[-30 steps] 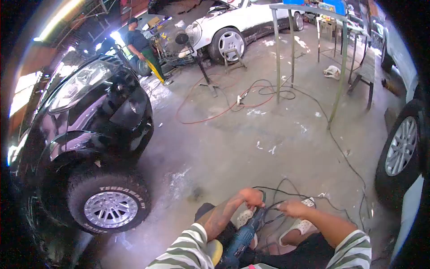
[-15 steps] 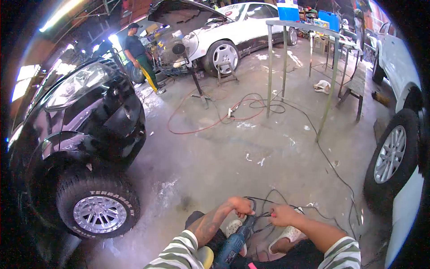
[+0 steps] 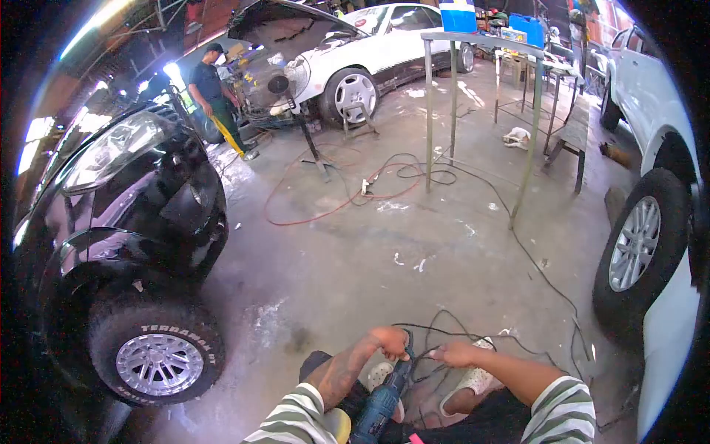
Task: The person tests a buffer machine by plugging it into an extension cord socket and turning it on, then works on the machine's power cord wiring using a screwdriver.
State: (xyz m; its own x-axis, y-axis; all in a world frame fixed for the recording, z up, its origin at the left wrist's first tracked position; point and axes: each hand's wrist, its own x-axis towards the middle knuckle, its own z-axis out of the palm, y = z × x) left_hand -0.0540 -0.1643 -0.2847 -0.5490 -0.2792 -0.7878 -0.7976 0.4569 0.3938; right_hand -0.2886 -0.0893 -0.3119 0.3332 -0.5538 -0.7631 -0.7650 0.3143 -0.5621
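Basically, blue power tool at bottom center, long axis slanting, handle end pointing upper right; left hand grip closed on handle end, right hand grip pinching cord.

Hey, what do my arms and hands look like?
Your left hand and right hand are gloveless. The left sleeve and right sleeve are striped white and grey-green, ending near the elbows. The left forearm has what looks like a tattoo.
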